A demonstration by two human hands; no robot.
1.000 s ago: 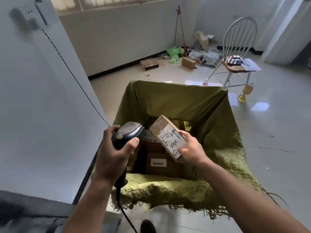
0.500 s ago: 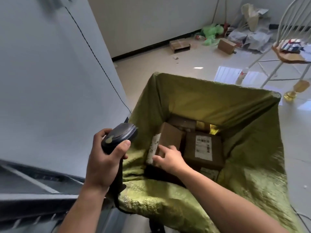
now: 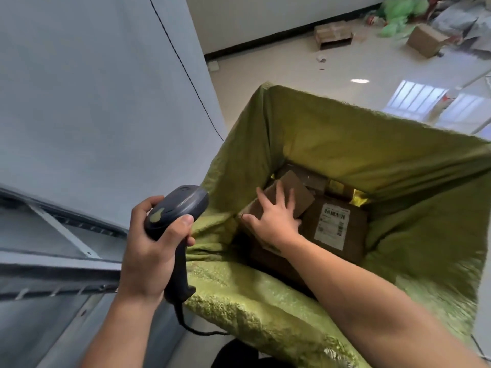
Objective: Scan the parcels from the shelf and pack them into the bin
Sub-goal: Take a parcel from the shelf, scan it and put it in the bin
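Observation:
A bin lined with green cloth [image 3: 265, 296] stands in front of me with several brown cardboard parcels inside. My right hand [image 3: 273, 217] reaches down into it, fingers spread flat on top of a small brown parcel [image 3: 297, 193] at the bin's left side. Beside it lies a larger parcel with a white barcode label [image 3: 333, 225]. My left hand [image 3: 148, 248] grips the handle of a dark handheld barcode scanner [image 3: 178, 208] just left of the bin's rim, its cable hanging down.
A grey shelf frame [image 3: 58, 261] and a pale panel [image 3: 93, 102] stand at my left. On the tiled floor beyond the bin lie loose cardboard boxes [image 3: 333, 37], green plastic bags [image 3: 398, 11] and grey wrapping.
My right hand has lowered the labelled small parcel from above the bin down onto the parcels inside, and its fingers have spread flat on top. My view has tilted down and left.

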